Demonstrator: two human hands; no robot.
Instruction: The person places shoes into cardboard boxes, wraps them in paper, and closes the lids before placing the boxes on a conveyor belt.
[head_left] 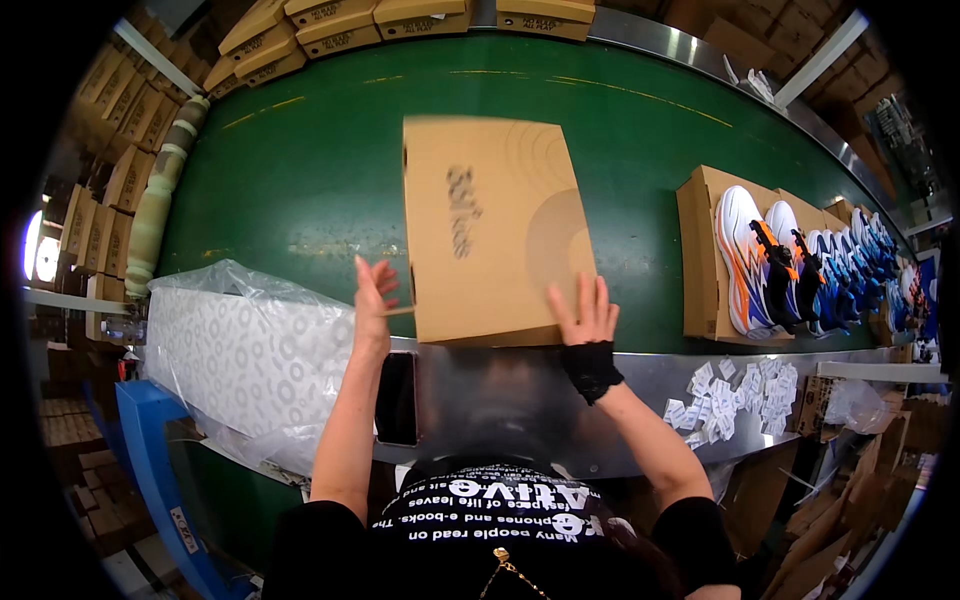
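A closed brown cardboard shoebox (495, 240) lies in front of me on the green conveyor belt (300, 150), turned slightly askew, with dark lettering and printed arcs on its lid. My right hand (585, 315), with a black band at the wrist, rests spread on the lid's near right corner. Beside the box's left side is my left hand (372, 300), its fingers apart and holding nothing. A thin brown flap or edge of the box sticks out toward that hand; whether they touch is unclear.
Patterned wrapping paper (250, 345) in clear plastic lies at left, next to a dark phone (397, 400). Small white packets (720, 400) are scattered on the metal ledge at right. Open boxes carry running shoes (745, 260) at right. Stacked shoeboxes (340, 30) line the far side.
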